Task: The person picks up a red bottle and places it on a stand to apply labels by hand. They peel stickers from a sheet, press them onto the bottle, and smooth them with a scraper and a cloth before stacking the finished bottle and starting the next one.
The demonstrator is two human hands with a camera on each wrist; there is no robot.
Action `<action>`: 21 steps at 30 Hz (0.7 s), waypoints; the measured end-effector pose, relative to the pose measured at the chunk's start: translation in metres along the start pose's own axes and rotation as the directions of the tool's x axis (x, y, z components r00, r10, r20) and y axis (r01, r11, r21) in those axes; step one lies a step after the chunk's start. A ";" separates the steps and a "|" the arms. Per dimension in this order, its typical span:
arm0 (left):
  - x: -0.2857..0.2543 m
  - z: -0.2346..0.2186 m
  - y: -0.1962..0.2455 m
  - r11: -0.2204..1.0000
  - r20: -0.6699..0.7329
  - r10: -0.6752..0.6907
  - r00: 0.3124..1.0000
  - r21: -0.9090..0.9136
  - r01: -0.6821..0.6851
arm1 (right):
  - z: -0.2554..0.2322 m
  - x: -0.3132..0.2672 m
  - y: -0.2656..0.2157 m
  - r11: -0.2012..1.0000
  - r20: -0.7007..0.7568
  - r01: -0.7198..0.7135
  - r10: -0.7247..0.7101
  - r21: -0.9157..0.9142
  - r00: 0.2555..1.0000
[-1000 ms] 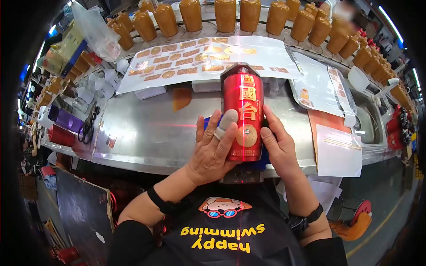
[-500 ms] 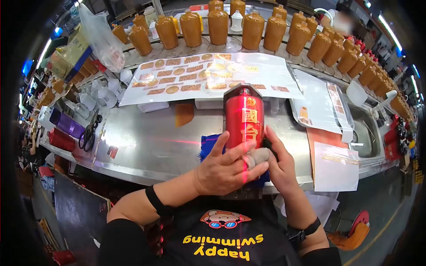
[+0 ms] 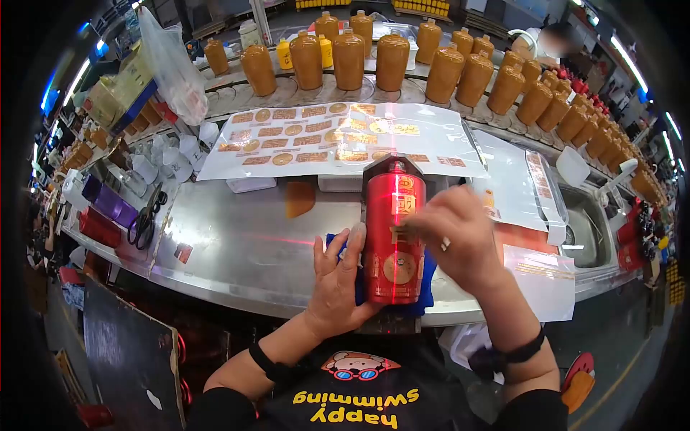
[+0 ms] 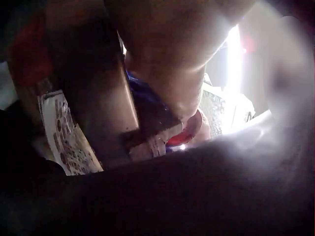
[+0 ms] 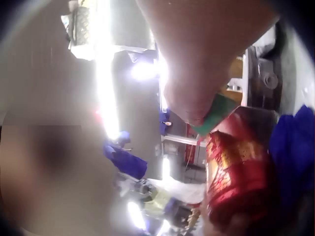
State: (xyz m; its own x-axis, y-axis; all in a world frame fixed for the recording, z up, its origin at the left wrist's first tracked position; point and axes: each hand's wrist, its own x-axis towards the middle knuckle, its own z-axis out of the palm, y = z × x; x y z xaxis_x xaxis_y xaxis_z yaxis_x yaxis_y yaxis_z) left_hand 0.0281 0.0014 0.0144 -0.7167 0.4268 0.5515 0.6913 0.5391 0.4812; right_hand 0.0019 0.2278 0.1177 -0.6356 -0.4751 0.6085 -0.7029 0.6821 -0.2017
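A red bottle [image 3: 394, 248] with gold characters and a round gold emblem lies in a dark holder [image 3: 370, 171] at the counter's front, its neck pointing away from me. My left hand [image 3: 335, 287] rests along its left side with fingers extended, thumb by the base; a pale finger cot [image 3: 356, 235] covers one fingertip. Over the bottle's lettering, my right hand [image 3: 460, 241] pinches a flat green piece [image 5: 216, 115], which tilts towards the red surface in the right wrist view. Blue cloth [image 3: 427, 284] shows beneath the bottle. The left wrist view is mostly dark.
A sheet of gold labels [image 3: 284, 142] lies behind the bottle. Brown bottles [image 3: 348, 65] line the conveyor beyond. Black scissors [image 3: 146, 224] and a purple container [image 3: 111, 201] are on the left; a tray [image 3: 503, 154] with white sheets and a sink [image 3: 591, 230] are on the right.
My left hand has gone from across the bottle's lower part back to its left side. My right hand has risen from the right side to above the lettering. The head view has shifted.
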 end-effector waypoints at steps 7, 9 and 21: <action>-0.005 0.003 -0.006 0.998 0.141 -0.050 0.989 -0.022 0.053 | 0.019 -0.023 0.029 0.675 -0.053 -0.559 0.659 0.481 0.750; -0.003 0.004 -0.007 0.996 0.137 -0.046 0.989 -0.067 0.056 | 0.030 -0.044 0.002 0.442 0.111 -0.500 0.657 0.745 0.746; 0.000 -0.005 -0.006 0.999 0.067 0.025 0.997 0.033 -0.027 | -0.003 -0.047 -0.024 0.800 0.187 -0.213 0.128 0.560 0.974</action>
State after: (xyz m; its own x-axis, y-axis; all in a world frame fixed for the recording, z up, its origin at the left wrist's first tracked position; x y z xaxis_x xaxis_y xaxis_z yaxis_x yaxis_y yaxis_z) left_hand 0.0244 -0.0052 0.0154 -0.7041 0.4876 0.5162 0.7068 0.5513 0.4433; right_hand 0.0499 0.2351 0.0958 -0.7690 -0.4794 0.4229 -0.6059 0.3357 -0.7212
